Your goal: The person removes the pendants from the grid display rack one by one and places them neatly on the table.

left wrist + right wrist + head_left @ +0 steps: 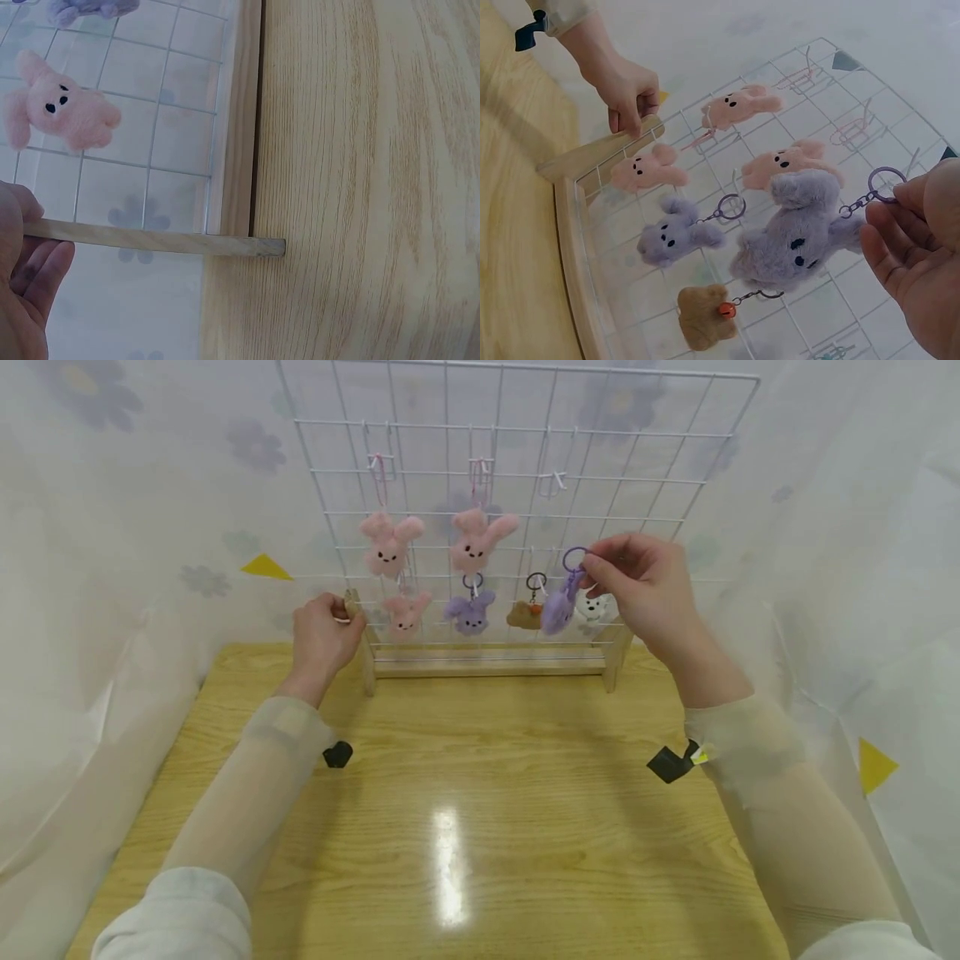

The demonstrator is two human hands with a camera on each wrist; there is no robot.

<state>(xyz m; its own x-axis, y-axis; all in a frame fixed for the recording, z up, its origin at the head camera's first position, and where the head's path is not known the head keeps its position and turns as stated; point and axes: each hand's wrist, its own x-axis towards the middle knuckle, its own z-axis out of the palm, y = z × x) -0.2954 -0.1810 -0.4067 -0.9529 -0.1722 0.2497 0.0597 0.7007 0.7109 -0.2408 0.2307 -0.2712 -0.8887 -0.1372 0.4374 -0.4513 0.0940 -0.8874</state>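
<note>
My right hand (pixel 641 585) pinches the ring of a purple plush bunny keychain (pixel 558 610), which dangles in front of the white wire grid rack (pixel 517 516). In the right wrist view this purple bunny (pixel 799 232) hangs by its chain from the purple ring (pixel 887 184). My left hand (pixel 324 639) grips the top of the rack's wooden side post (pixel 351 603), seen along its length as a wooden strip (pixel 157 240) in the left wrist view. Above and left of the right hand, a white hook (pixel 553 483) on the grid holds nothing.
Pink plush bunnies (pixel 472 543) hang on the left and middle hooks. Lower down hang another purple bunny (pixel 470 612), a brown plush with an orange bell (pixel 525 615) and a white plush (pixel 592 606). The rack's wooden base (pixel 487 662) stands on the wood-grain table (pixel 480 777).
</note>
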